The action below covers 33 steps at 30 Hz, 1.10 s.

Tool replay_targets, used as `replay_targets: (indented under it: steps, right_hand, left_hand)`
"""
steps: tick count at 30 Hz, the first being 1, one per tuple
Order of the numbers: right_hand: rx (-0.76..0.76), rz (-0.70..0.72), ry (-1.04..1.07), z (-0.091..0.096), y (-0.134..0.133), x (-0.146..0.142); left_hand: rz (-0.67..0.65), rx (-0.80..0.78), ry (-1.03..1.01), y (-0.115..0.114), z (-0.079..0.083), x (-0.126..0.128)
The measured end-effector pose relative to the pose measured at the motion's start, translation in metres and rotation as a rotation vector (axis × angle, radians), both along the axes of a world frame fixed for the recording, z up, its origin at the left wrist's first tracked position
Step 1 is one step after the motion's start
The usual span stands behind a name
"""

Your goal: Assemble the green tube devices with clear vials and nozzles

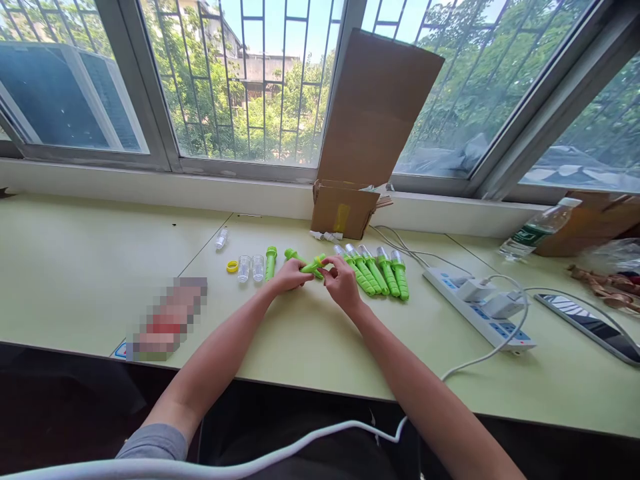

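My left hand (291,275) and my right hand (341,283) meet over the pale green table (90,267), both closed on one green plastic stick (314,266) held between them. Just right of my hands lies a row of several finished green sticks with clear caps (380,270). To the left of my hands lie two more green sticks (271,262), two clear caps (251,268), a yellow ring (232,267) and another clear cap (221,238).
An open cardboard box (350,193) stands against the window sill behind the sticks. A white power strip (480,307) with plugs and cables lies to the right, beyond it a phone (590,327) and a water bottle (537,230). A blurred packet (170,317) lies at the left front.
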State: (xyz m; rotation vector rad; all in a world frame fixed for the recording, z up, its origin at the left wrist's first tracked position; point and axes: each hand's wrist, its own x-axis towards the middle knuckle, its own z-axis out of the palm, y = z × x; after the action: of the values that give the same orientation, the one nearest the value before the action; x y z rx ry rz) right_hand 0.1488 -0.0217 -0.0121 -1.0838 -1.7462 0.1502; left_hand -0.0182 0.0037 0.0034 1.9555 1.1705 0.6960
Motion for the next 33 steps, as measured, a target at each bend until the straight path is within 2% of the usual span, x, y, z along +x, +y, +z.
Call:
replay_targets:
  steps: [4, 7, 13, 18, 25, 33]
  right_hand:
    - [0.044, -0.057, -0.019, -0.002, 0.001, 0.0]
    - [0.042, -0.088, -0.003, -0.004, 0.002, 0.001]
    - [-0.022, -0.068, 0.055, -0.007, 0.005, 0.001]
    - [-0.034, -0.062, 0.064, -0.006, 0.005, -0.001]
    - [-0.03, -0.066, 0.055, -0.002, 0.004, -0.002]
    - [-0.036, -0.073, 0.064, -0.002, 0.006, -0.003]
  left_hand:
    - [0.199, 0.348, 0.283, -0.002, -0.003, 0.009]
    - [0.253, 0.435, 0.444, -0.005, -0.004, 0.015]
    - [0.222, 0.403, 0.505, -0.008, -0.005, 0.019]
    - [0.228, 0.369, 0.408, -0.004, -0.007, 0.017]
    - [0.17, 0.333, 0.224, 0.0, -0.008, 0.016]
    - [0.23, 0.287, 0.18, 0.0, -0.009, 0.018]
